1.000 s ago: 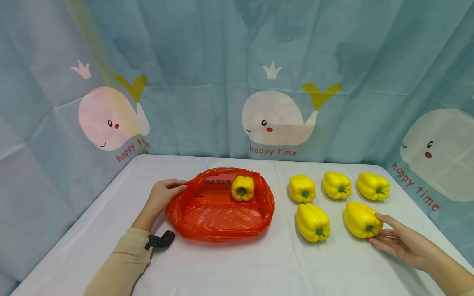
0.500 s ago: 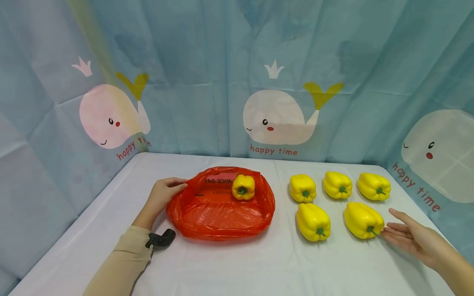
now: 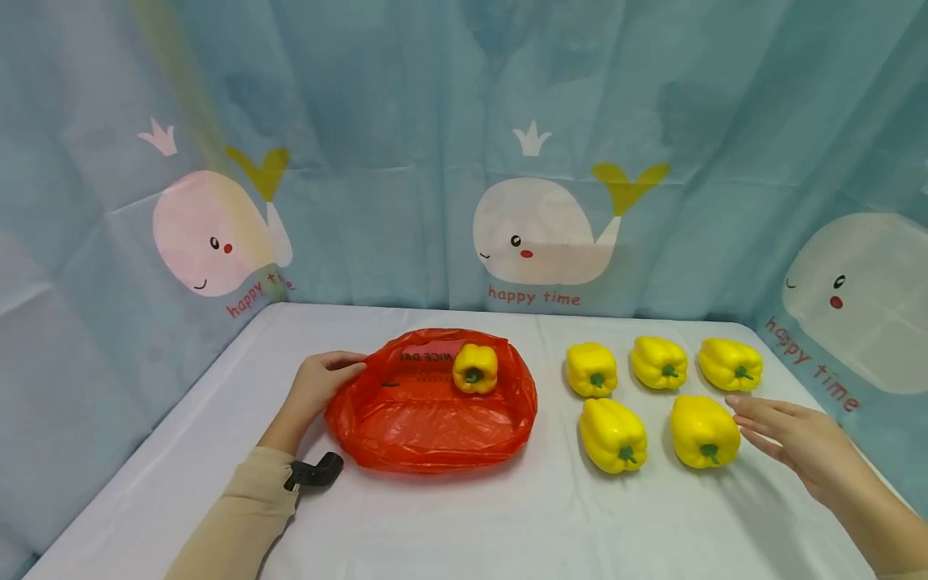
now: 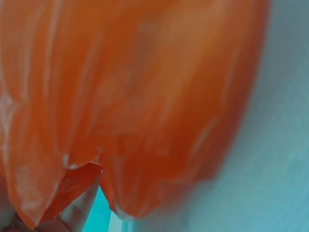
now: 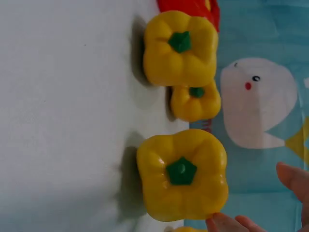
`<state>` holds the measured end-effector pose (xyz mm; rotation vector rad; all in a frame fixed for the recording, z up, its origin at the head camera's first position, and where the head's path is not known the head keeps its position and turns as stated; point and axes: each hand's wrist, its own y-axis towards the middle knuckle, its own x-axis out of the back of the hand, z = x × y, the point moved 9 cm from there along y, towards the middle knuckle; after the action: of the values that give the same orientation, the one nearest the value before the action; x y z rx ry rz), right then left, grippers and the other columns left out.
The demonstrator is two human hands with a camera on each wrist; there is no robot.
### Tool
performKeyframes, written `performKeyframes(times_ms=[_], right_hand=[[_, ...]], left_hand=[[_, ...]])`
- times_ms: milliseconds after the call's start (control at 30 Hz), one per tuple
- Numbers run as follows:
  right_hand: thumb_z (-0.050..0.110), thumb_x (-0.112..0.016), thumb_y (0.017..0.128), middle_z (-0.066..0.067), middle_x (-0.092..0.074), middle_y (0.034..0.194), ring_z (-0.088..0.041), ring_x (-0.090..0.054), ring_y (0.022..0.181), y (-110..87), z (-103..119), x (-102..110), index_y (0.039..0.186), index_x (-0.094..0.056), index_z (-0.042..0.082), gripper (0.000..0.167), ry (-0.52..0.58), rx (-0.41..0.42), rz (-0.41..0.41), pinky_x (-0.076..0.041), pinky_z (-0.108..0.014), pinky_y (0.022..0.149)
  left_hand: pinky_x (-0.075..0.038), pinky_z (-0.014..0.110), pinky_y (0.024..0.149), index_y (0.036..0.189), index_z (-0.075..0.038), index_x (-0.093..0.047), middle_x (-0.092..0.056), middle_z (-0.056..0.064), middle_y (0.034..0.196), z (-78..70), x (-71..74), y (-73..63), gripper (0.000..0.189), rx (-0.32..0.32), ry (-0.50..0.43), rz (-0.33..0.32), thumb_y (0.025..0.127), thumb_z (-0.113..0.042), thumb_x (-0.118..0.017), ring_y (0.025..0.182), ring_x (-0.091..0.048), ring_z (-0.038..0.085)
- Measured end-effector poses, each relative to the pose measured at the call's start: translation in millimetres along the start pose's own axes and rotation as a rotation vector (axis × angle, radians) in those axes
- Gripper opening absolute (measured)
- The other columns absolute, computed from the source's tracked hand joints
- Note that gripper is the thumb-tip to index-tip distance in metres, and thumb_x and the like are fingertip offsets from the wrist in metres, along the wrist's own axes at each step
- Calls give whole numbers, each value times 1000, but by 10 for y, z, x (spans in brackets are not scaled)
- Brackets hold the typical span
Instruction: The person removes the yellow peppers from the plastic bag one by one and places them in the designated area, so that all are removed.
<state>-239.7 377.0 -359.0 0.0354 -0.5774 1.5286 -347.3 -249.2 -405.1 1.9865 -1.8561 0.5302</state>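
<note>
My left hand (image 3: 313, 392) pinches the left rim of an open red plastic bag (image 3: 435, 427). In the left wrist view the bag (image 4: 159, 106) fills most of the picture, with fingers partly hidden behind its edge. One yellow bell pepper (image 3: 484, 362) with a green stem lies inside, towards the back right. Beside the front-right bell pepper (image 3: 699, 423) is my right hand (image 3: 805, 443), its fingers extended and holding nothing. The right wrist view puts fingertips (image 5: 217, 223) at this pepper's edge; whether they touch it I cannot tell.
Another yellow bell pepper (image 3: 609, 435) lies to the left in the front row. Behind are the back-row peppers at left (image 3: 589, 366), middle (image 3: 656, 361) and right (image 3: 727, 362). A white cloth (image 3: 507, 524) covers the table; a whale-print curtain (image 3: 406, 225) hangs behind.
My right hand draws off the front-right bell pepper to the right, then comes back beside it. That pepper has turned, its stem now facing more to the front. The left hand stays put.
</note>
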Motion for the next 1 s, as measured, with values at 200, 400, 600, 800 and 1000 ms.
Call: performKeyframes(times_ms=[200,400,600,800,1000], right_hand=[[45,-49,102,34,-53,95,14,-60,84,26,-73,23,150,-15,-17,86,-17,-41,10,-58,-18,80],[43,-56,100,25,-56,96,11,-63,85,64,-151,82,151,-13,-17,89,58,-70,9,-59,-21,84],[34,-61,99,24,-57,91,6,-67,83,109,-176,109,150,-13,-18,87,152,-72,6,-59,-22,82],[35,-60,99,25,-56,90,8,-65,81,159,-185,125,149,-15,-19,86,126,-72,-7,-59,-20,81],[39,-57,100,28,-57,93,14,-61,80,173,-138,153,148,-17,-20,86,67,-25,-48,-58,-17,78]], left_hand=[[-52,43,103,128,-7,-67,-65,18,132,-8,8,4,43,13,6,7,97,-37,-63,124,-55,31],[-55,37,99,126,-5,-68,-66,19,129,-39,16,-10,41,-12,17,-3,97,-33,-63,120,-57,31],[-56,32,96,127,-5,-67,-66,19,130,19,-10,-11,44,1,11,12,97,-37,-63,121,-56,31],[-55,36,99,127,-5,-67,-66,18,130,28,-1,-9,44,2,7,5,97,-37,-63,122,-56,30],[-54,40,101,128,-5,-66,-65,19,131,9,8,-11,45,9,1,6,97,-37,-63,122,-56,31]])
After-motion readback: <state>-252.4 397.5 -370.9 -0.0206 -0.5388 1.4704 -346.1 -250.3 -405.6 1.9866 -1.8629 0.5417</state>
